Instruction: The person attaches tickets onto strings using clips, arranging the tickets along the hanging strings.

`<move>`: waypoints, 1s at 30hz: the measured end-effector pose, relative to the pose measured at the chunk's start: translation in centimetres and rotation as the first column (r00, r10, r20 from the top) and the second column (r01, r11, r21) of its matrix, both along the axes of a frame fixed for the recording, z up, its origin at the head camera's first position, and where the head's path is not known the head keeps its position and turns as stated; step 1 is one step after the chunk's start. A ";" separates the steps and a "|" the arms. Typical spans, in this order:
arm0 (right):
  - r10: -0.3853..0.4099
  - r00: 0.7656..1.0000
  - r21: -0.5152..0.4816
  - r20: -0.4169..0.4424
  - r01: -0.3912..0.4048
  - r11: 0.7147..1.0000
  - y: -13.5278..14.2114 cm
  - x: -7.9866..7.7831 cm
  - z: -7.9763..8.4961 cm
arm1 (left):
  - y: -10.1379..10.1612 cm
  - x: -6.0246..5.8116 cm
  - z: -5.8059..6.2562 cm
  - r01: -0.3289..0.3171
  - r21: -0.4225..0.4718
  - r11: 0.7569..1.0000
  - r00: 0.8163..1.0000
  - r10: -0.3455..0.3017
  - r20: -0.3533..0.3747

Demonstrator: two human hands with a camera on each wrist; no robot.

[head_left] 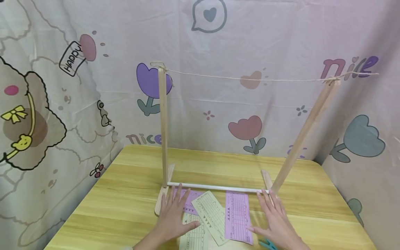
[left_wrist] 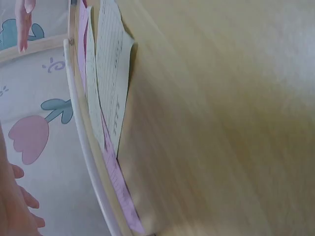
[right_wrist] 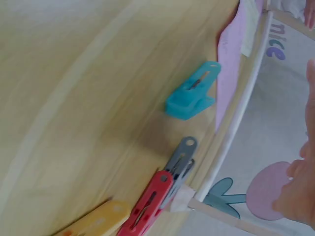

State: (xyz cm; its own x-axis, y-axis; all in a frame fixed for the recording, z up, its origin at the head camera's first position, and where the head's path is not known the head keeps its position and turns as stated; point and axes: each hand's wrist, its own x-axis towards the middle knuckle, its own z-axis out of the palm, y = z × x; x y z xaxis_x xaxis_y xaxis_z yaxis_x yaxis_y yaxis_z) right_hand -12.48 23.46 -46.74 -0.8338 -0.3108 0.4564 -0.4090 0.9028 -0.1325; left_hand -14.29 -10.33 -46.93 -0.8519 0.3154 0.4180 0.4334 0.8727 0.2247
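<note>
Both hands are held out with fingers spread and nothing gripped. In the head view my left hand (head_left: 171,217) is by the left foot of a wooden frame, next to the printed paper slips. My right hand (head_left: 277,220) is near the frame's right foot; whether either hand touches the frame is unclear. Between them lie a purple slip (head_left: 237,215), a pale green slip (head_left: 208,215) overlapping others, another purple slip (head_left: 191,201) and a second pale slip (head_left: 195,231). The right wrist view shows a teal clothespin (right_wrist: 189,96) beside the papers, plus grey (right_wrist: 179,160), red (right_wrist: 147,201) and yellow (right_wrist: 101,219) clothespins.
The frame has a left post (head_left: 163,128), a leaning right post (head_left: 304,135) and a white rod (head_left: 218,188) low between them. A thin string (head_left: 218,76) joins the post tops. A patterned cloth (head_left: 200,45) hangs behind the wooden table (head_left: 103,205).
</note>
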 end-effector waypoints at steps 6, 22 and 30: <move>0.067 0.997 -0.090 0.031 -0.064 0.994 0.6 0.5 -0.1 | 0.1 0.6 -0.2 0.036 0.087 0.996 0.994 -0.045 0.103; 0.398 0.877 -0.213 -0.269 -0.458 0.863 2.1 0.8 -2.6 | 1.9 0.7 0.7 0.070 0.550 0.832 0.871 -0.320 0.372; 0.319 0.903 -0.204 -0.289 -0.383 0.901 2.1 1.9 -4.3 | 2.8 0.6 1.2 0.030 0.660 0.750 0.765 -0.443 0.468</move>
